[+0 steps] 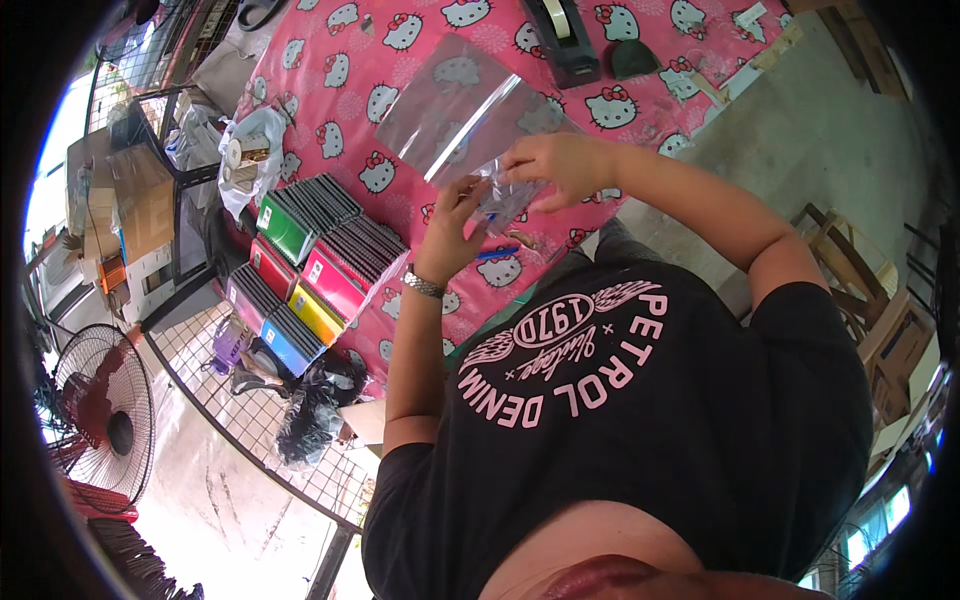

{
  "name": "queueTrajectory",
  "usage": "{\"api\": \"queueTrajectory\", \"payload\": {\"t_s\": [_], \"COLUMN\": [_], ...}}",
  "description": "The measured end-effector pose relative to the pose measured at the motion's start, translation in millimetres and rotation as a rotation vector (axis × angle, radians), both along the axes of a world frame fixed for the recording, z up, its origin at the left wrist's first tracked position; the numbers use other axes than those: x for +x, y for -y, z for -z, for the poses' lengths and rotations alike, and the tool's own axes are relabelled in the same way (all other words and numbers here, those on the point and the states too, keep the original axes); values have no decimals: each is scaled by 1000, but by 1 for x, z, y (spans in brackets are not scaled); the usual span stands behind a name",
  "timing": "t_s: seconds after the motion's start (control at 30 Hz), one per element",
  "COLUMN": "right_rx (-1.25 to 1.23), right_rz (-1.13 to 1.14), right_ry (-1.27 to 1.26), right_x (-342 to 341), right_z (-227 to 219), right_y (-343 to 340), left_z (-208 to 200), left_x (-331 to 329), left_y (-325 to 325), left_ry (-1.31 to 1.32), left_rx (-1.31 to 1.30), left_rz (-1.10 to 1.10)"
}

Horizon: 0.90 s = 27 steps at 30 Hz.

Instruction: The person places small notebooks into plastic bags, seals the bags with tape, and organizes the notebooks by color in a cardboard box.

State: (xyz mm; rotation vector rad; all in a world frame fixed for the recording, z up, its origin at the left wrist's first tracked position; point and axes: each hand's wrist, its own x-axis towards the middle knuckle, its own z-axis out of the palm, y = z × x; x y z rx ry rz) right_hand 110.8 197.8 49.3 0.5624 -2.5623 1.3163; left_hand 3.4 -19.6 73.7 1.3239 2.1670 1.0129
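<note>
My left hand (455, 232), with a metal-band bracelet or watch at the wrist, pinches the left side of a crumpled clear plastic bag (507, 198). From the right, my right hand (562, 168) has its fingers bent onto the same plastic. Something bluish shows at the bag's lower part, too small to name. Just beyond both hands a larger clear plastic sheet or bag (425, 125) lies flat, with a bright glare strip across it. A blue pen-like stick (497, 253) rests on the pink cartoon-print tablecloth (340, 125), close to my left hand.
Stacks of spiral notebooks (330, 265) in several colours stand at the table's left side. A white plastic bag (250, 160) holding spools hangs beyond them. A black tape dispenser (565, 48) and a dark rounded object (632, 60) sit at the far side. A fan (105, 420) stands left.
</note>
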Motion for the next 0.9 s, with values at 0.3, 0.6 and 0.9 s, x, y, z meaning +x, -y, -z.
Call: {"api": "queueTrajectory", "payload": {"t_s": [0.3, 0.6, 0.9], "right_rx": [-50, 166, -64], "right_rz": [306, 635, 519], "right_ry": [-93, 80, 393], "right_x": [2, -13, -34], "right_z": [32, 21, 12], "right_y": [35, 60, 12], "left_z": [43, 42, 17], "left_x": [21, 30, -9], "left_y": [5, -7, -23], "left_ry": [-100, -16, -424], "left_rx": [136, -21, -379], "left_rz": [-307, -636, -155]}}
